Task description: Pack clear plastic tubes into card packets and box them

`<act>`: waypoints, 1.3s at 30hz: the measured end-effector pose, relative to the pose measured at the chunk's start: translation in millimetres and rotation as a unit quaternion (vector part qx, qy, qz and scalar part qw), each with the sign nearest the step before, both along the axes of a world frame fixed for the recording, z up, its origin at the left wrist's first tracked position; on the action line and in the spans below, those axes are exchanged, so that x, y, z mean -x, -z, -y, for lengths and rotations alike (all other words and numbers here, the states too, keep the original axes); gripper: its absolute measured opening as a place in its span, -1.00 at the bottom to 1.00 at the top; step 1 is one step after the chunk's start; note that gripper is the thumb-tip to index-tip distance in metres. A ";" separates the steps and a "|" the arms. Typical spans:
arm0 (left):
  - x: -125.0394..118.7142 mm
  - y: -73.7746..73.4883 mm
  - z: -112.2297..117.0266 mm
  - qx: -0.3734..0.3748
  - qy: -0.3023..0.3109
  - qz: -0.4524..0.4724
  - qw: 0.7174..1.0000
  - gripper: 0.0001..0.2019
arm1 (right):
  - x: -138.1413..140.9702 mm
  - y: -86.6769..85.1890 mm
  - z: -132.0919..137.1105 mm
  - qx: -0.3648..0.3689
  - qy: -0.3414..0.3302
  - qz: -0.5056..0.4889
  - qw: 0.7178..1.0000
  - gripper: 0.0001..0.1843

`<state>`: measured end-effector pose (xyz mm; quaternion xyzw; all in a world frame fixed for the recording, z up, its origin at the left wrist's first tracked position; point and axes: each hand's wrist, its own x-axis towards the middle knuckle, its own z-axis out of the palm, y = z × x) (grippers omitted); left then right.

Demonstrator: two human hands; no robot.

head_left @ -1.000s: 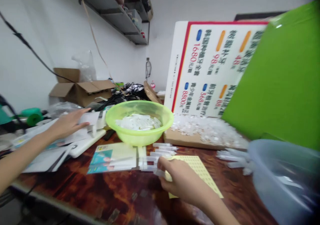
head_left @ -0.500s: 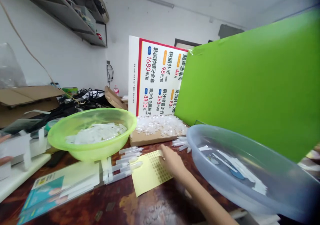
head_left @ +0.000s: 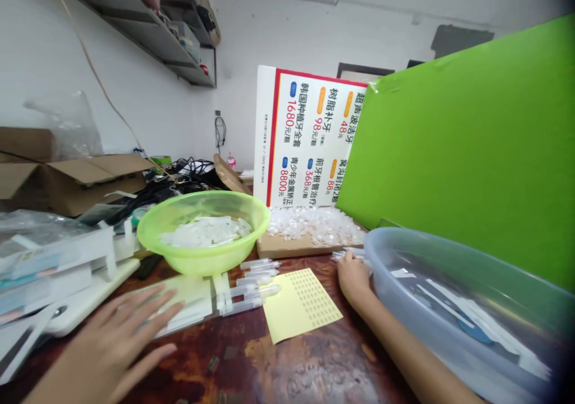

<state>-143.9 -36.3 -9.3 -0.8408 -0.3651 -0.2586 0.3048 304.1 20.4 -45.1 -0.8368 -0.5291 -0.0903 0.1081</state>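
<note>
Left hand [head_left: 103, 350] is held open and flat, its fingertips pressed on a printed card packet [head_left: 188, 296], seemingly to steady it beside the clear plastic tubes [head_left: 254, 281] laid in a row. Right hand [head_left: 354, 278] is curled against loose tubes [head_left: 345, 255] at the rim of a pale blue plastic basin [head_left: 395, 236]; whether they are gripped cannot be told.

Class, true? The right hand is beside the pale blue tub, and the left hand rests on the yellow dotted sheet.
No. The head view shows the left hand over the flat printed packet, not the yellow dotted sheet. The right hand beside the pale blue tub stands.
</note>
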 end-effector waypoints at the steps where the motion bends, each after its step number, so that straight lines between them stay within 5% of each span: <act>1: -4.1 5.9 -5.4 0.010 0.011 -0.044 0.999 -0.63 | 0.0 -1.4 1.4 -0.008 -0.016 -0.008 1.000 -0.82; 6: -20.5 32.9 -31.1 0.105 -0.051 -0.064 0.991 -0.37 | 19.7 -12.0 19.6 -0.085 -0.135 -0.073 0.985 -0.75; 9: -20.4 38.8 -35.8 0.174 -0.073 -0.035 0.981 -0.48 | 37.5 -18.8 32.3 -0.136 -0.216 -0.139 0.957 -0.89; 13: -15.5 33.3 -32.7 0.200 -0.056 0.020 0.978 -0.68 | 56.7 -26.8 46.6 -0.191 -0.287 -0.263 0.901 -0.78; 18: -12.4 34.2 -28.7 0.171 -0.059 -0.039 0.983 -0.60 | 79.7 -32.5 62.4 -0.264 -0.309 -0.482 0.777 -0.72; 22: -9.0 36.5 -20.3 0.047 -0.079 -0.103 0.990 -0.48 | 99.0 -32.3 77.5 -0.279 -0.286 -0.541 0.740 -0.72; 26: -16.3 20.9 -3.6 -0.117 -0.100 -0.077 0.985 -0.69 | 119.0 -34.7 93.4 -0.290 -0.260 -0.582 0.714 -0.74; 30: -48.9 -4.3 15.9 -0.135 -0.126 0.016 0.983 -0.79 | 136.9 -35.6 100.5 -0.309 -0.258 -0.628 0.665 -0.77; 35: -103.4 -36.3 26.2 -0.040 0.042 0.225 0.973 -0.81 | 145.0 -35.3 103.8 -0.455 -0.319 -0.590 0.586 -0.90; 39: -136.0 -60.3 19.9 0.001 0.168 0.244 0.955 -0.89 | 145.0 -49.6 112.4 -0.613 -0.292 -0.506 0.532 -0.85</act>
